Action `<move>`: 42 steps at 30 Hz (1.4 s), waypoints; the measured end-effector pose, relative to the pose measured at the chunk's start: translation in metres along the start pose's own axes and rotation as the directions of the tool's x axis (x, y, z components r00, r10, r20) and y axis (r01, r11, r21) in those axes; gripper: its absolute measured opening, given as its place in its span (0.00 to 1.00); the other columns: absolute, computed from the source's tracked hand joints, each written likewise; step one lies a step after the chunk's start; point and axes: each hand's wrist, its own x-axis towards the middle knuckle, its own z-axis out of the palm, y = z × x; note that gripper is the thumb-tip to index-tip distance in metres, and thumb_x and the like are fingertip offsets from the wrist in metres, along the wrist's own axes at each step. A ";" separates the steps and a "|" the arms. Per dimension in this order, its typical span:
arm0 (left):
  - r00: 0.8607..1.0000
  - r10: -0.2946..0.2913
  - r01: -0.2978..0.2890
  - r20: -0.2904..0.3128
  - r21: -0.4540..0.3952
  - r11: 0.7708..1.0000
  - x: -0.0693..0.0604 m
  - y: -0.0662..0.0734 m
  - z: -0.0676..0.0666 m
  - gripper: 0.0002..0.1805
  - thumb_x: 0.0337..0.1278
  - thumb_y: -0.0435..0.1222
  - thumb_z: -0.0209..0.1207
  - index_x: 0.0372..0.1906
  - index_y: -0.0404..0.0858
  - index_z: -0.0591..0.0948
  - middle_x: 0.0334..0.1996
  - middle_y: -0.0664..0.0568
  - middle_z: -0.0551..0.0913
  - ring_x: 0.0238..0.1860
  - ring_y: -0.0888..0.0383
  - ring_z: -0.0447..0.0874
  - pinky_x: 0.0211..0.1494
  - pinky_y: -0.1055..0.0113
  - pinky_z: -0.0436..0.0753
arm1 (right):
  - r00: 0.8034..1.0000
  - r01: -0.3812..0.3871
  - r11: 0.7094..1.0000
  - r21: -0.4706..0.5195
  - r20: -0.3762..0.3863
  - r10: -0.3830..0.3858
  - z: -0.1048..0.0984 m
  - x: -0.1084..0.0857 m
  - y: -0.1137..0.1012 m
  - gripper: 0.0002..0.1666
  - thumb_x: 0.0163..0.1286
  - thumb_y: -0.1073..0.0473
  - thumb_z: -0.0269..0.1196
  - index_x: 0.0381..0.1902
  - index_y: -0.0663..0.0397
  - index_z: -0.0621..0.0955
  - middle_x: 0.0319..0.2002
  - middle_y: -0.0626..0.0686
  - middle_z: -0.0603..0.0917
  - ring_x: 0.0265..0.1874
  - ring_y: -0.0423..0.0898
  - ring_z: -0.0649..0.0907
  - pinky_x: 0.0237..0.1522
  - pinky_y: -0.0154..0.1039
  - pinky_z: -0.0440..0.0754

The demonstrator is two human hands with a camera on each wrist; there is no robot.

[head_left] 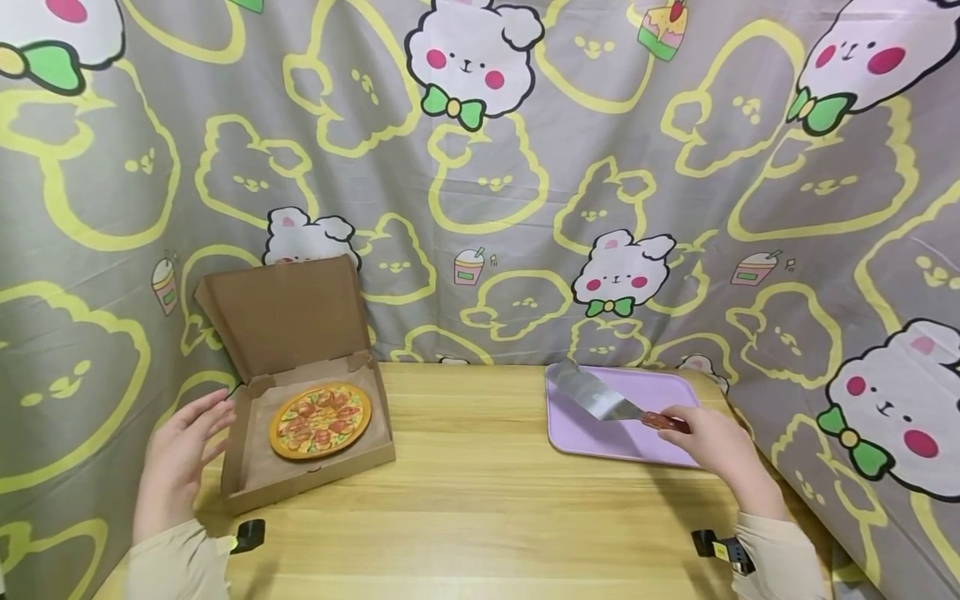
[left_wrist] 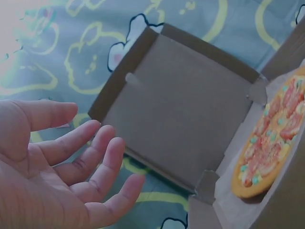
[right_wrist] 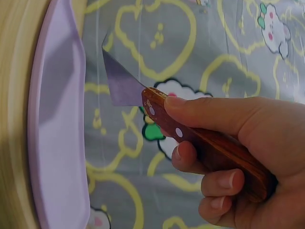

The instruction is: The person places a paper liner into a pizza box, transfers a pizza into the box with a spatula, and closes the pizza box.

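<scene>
My right hand [head_left: 708, 437] grips the brown wooden handle [right_wrist: 205, 143] of a pizza server, a wide flat metal spatula [head_left: 592, 392]. Its blade hangs over a purple tray [head_left: 675, 387], pointing left and away, and casts a shadow there. On the left, a pizza [head_left: 321, 420] with a golden crust and red toppings lies on paper inside an open cardboard pizza box [head_left: 288, 321], whose lid stands up at the back. Beside the box's left wall is my left hand [head_left: 183, 450], holding nothing. In the left wrist view its fingers [left_wrist: 107, 162] are loosely bent and spread.
The wooden table [head_left: 465, 467] stretches between the box and the tray. A grey curtain [head_left: 495, 250] with yellow outlines and white cartoon animals hangs close behind and on both sides. The box lid stands against it.
</scene>
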 end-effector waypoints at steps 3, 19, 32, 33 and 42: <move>1.000 0.019 -0.019 0.014 -0.001 1.000 0.000 0.002 0.003 0.09 0.68 0.38 0.56 0.44 0.58 0.81 0.36 0.73 0.85 0.37 0.74 0.82 0.35 0.76 0.81 | 0.999 -0.047 0.999 0.005 0.018 0.047 -0.002 -0.006 0.008 0.13 0.62 0.51 0.68 0.42 0.50 0.84 0.32 0.52 0.87 0.25 0.45 0.79 0.25 0.43 0.71; 0.998 0.062 -0.061 0.025 -0.022 0.998 -0.005 0.007 0.005 0.09 0.67 0.38 0.57 0.44 0.57 0.82 0.36 0.72 0.86 0.37 0.73 0.82 0.35 0.76 0.81 | 0.932 -0.343 0.939 -0.016 0.120 0.343 -0.005 -0.017 0.040 0.14 0.68 0.49 0.61 0.42 0.54 0.81 0.27 0.57 0.79 0.22 0.52 0.75 0.20 0.44 0.66; 0.992 0.120 -0.121 -0.049 -0.018 0.992 -0.006 0.011 0.019 0.09 0.66 0.36 0.58 0.45 0.54 0.82 0.37 0.70 0.86 0.38 0.73 0.83 0.36 0.79 0.81 | 0.876 -0.456 0.890 0.008 0.183 0.447 -0.001 -0.018 0.051 0.19 0.68 0.47 0.58 0.43 0.58 0.81 0.30 0.60 0.81 0.25 0.55 0.76 0.22 0.46 0.69; 0.989 0.135 -0.136 -0.055 -0.014 0.991 -0.006 0.012 0.021 0.09 0.66 0.36 0.58 0.45 0.53 0.82 0.37 0.70 0.86 0.38 0.73 0.83 0.36 0.79 0.81 | 0.874 -0.459 0.889 0.009 0.187 0.449 -0.001 -0.018 0.051 0.19 0.68 0.48 0.58 0.43 0.58 0.81 0.30 0.60 0.80 0.25 0.54 0.75 0.22 0.46 0.69; 0.983 0.148 -0.143 -0.109 0.050 0.988 -0.002 0.014 0.040 0.08 0.66 0.38 0.58 0.47 0.53 0.81 0.35 0.72 0.86 0.37 0.75 0.82 0.37 0.82 0.78 | 0.851 -0.483 0.875 0.007 0.240 0.468 -0.003 -0.019 0.050 0.18 0.68 0.47 0.58 0.40 0.57 0.81 0.28 0.57 0.79 0.26 0.54 0.74 0.24 0.46 0.67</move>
